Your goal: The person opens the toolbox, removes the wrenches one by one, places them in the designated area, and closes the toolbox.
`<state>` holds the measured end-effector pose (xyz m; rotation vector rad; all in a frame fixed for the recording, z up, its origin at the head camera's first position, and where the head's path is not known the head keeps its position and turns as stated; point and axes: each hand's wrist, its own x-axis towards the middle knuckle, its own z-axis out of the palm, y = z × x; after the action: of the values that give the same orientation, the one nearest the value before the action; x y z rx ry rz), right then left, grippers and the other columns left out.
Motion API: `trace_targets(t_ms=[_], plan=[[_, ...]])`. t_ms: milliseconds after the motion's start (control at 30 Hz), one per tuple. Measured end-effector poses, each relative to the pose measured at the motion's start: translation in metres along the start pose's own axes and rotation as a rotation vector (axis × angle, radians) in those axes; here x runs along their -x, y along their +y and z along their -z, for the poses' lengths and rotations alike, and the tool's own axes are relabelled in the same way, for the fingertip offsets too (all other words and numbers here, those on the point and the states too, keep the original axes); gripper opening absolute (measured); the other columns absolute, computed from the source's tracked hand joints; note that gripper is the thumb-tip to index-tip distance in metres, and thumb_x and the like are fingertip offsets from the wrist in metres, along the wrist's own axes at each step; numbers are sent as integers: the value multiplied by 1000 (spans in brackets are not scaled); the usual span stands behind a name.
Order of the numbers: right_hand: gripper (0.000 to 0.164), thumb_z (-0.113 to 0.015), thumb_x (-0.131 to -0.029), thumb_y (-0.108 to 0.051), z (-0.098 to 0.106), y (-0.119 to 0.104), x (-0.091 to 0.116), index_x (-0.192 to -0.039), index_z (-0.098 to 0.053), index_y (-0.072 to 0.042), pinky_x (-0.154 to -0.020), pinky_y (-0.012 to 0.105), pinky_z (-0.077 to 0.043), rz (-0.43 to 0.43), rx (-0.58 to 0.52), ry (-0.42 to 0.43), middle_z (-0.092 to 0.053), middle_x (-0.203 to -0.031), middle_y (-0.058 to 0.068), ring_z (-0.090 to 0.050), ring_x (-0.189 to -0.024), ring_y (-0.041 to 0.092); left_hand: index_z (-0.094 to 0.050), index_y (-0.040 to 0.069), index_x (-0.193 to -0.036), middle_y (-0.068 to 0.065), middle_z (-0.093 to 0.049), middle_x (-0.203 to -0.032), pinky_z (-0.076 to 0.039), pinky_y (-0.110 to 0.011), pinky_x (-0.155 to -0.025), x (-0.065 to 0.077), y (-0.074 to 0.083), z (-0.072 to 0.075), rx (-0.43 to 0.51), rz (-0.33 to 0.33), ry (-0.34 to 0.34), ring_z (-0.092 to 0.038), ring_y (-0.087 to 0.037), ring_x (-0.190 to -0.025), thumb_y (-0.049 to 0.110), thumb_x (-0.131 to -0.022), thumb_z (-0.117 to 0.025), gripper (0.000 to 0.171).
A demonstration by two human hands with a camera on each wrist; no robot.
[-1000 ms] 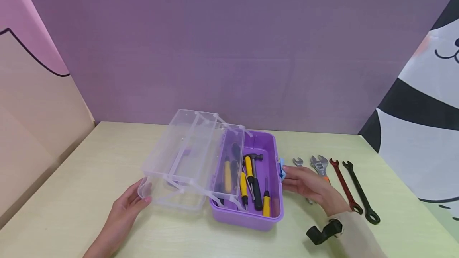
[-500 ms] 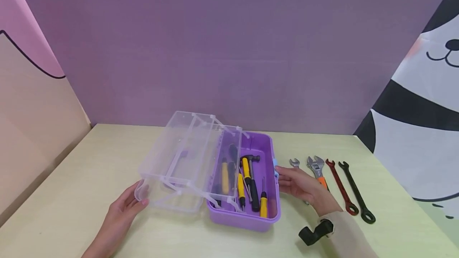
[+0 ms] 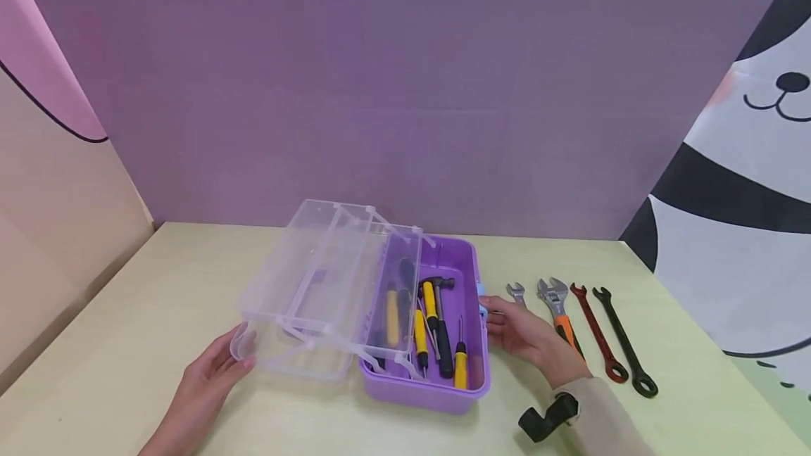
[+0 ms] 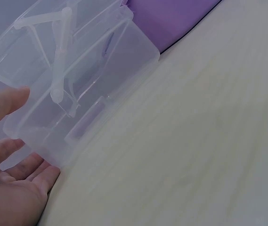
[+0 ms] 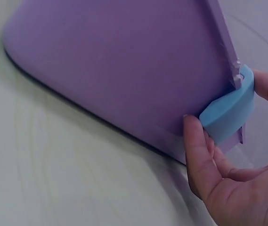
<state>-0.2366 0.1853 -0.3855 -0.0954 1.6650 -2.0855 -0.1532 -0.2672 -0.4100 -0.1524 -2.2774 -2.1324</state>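
Observation:
A purple toolbox (image 3: 424,400) sits on the table with its clear plastic lid (image 3: 279,287) swung out to the left. My left hand (image 3: 205,375) holds the lid's outer left end, fingers beneath it and thumb on the near side. At the box's right wall, my right hand (image 3: 522,336) pinches the light blue latch (image 5: 228,113) between thumb and fingers. Inside the box lie a hammer (image 3: 445,357) and yellow-and-black screwdrivers (image 3: 460,368). More handles show blurred through the clear plastic.
Right of the box lie an adjustable wrench (image 3: 564,322) with an orange-and-black handle, a red wrench (image 3: 598,333) and a black wrench (image 3: 624,336). A silver wrench (image 3: 516,294) is partly hidden behind my right hand. A purple panel (image 3: 405,90) stands behind the table.
The head view has shifted slightly, so everything appears a little further left and lower. Both hands keep their places on the lid and latch. The latch now sits closer to the box wall.

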Motion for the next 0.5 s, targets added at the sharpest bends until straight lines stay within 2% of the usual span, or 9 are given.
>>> trace_targets(t_ms=[100,233,333,400,500], plan=[[14,-49,-99,-25,-1,1,0,-97,-61,-18,-81,24,-57,-2,-8,0,-71,-92,-3,-66,-87,9,-29,-2,-145,-2,-44,-139,-45,-7,-91,1,0,0,8,0,4,-49,13,-112,12,-97,-55,57],[14,-49,-99,-24,-1,1,0,-96,-61,-18,-81,24,-57,-11,-25,-3,-72,-92,-3,-67,-87,9,-27,-2,-146,-27,-29,-147,-45,-6,-90,1,2,-1,-5,18,13,-49,16,-110,13,-97,-55,59],[14,-49,-99,-24,-1,1,0,-96,-61,-18,-81,24,-57,-20,-42,-7,-72,-92,-3,-67,-87,9,-26,-1,-147,-29,-25,-149,-45,-5,-89,1,5,-1,-28,26,17,-47,18,-108,14,-97,-55,60],[13,-50,-99,-24,-1,1,1,-96,-60,-18,-81,24,-57,-23,-50,-7,-72,-92,-2,-67,-87,9,-27,0,-147,-26,-26,-151,-44,-5,-89,0,8,-1,-48,19,25,-46,20,-108,15,-96,-56,60],[12,-50,-98,-25,-1,0,0,-97,-59,-17,-81,24,-57,-29,-55,2,-71,-92,-2,-67,-86,9,-30,5,-147,-1,-40,-147,-45,-5,-88,-1,12,-1,-94,20,46,-45,20,-109,18,-96,-58,60]])
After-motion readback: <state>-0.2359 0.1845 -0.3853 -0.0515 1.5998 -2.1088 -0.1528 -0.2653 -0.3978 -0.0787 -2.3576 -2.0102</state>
